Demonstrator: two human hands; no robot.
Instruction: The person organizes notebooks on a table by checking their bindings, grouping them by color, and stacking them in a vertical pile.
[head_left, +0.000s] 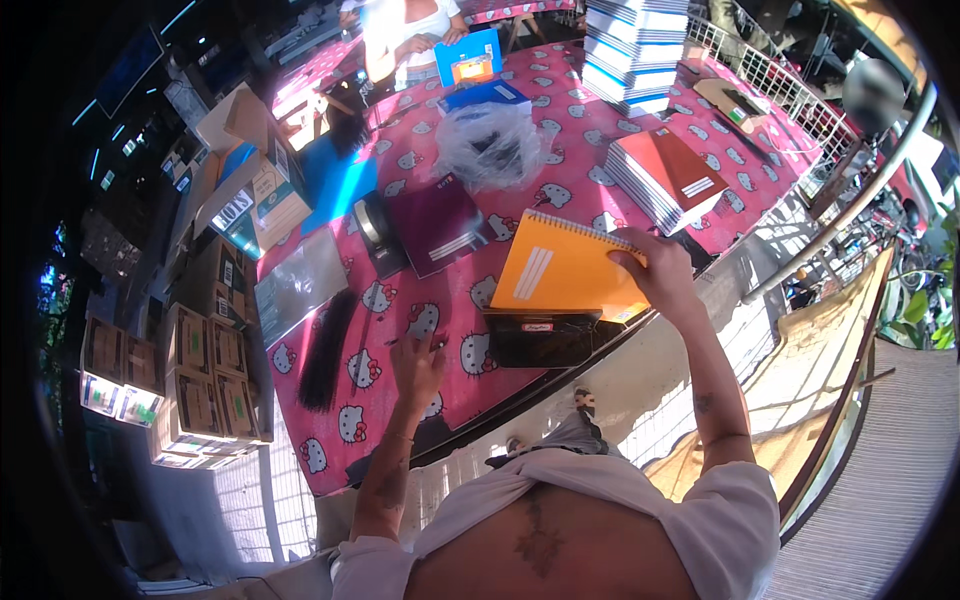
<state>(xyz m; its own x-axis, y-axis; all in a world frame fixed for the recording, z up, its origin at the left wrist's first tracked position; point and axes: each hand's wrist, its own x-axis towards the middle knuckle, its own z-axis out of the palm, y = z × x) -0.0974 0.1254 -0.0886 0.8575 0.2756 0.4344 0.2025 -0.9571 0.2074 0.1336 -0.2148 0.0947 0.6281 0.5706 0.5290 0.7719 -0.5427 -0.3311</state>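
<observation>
One white top (728, 512) shows, right hand (660, 270) gripping one orange notebook (575, 265), left hand (416, 370) loosely spread.

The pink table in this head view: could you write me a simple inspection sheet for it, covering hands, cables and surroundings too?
Surface: pink patterned table cover, sunlit in patches.
Things in use: orange spiral notebook, its lower part above a dark item.
Clutter: clear plastic bag, bundle of black strands, purple notebook, stack of red-covered books.
Hands: right hand grips the orange notebook's upper right corner; left hand is over the table, contact unclear.
Cables: none can be made out for certain.
Surroundings: cardboard boxes at left; another person across the table with a blue item.
</observation>
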